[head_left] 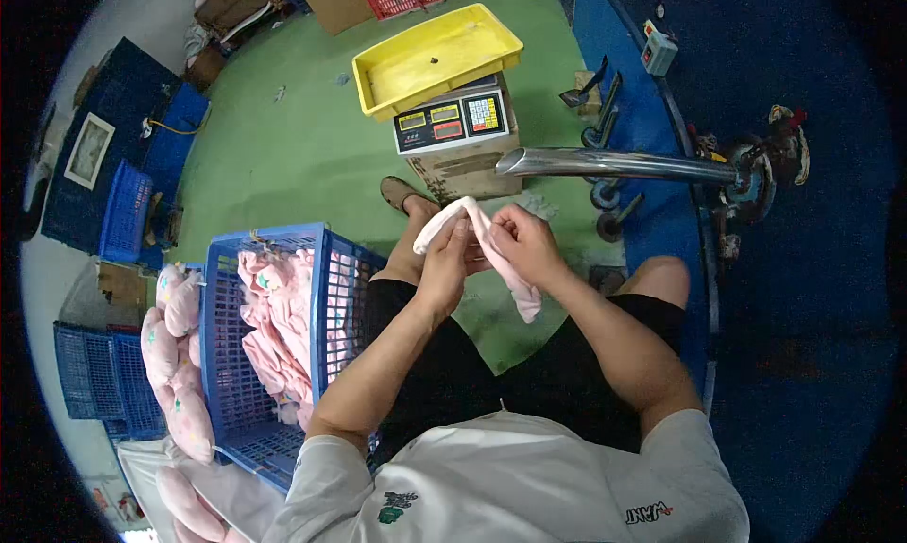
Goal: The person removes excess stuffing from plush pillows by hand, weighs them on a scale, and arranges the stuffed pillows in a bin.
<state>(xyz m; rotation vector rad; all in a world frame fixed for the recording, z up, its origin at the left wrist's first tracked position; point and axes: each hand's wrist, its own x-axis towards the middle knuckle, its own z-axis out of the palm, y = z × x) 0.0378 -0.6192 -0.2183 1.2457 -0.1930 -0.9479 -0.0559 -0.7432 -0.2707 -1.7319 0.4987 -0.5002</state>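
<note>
In front of my lap I hold a limp, pale pink cloth piece (517,293), long and narrow like an unstuffed fabric tube. My left hand (444,271) grips it near its upper bend, with one end folded over to the left. Closed on its right side, my right hand (525,246) pinches the cloth with the fingertips. The lower end hangs below my right hand. Just beyond my hands, a shiny metal pipe (624,164) with a slanted open mouth points left from the blue machine (694,288).
To my left stands a blue plastic basket (326,297) with pink cloth pieces (279,326) inside. Plump pink stuffed pieces (184,392) lie beyond it. Ahead, a yellow tray (444,57) rests on a digital scale (449,123). Casters (605,195) stand by the machine's edge.
</note>
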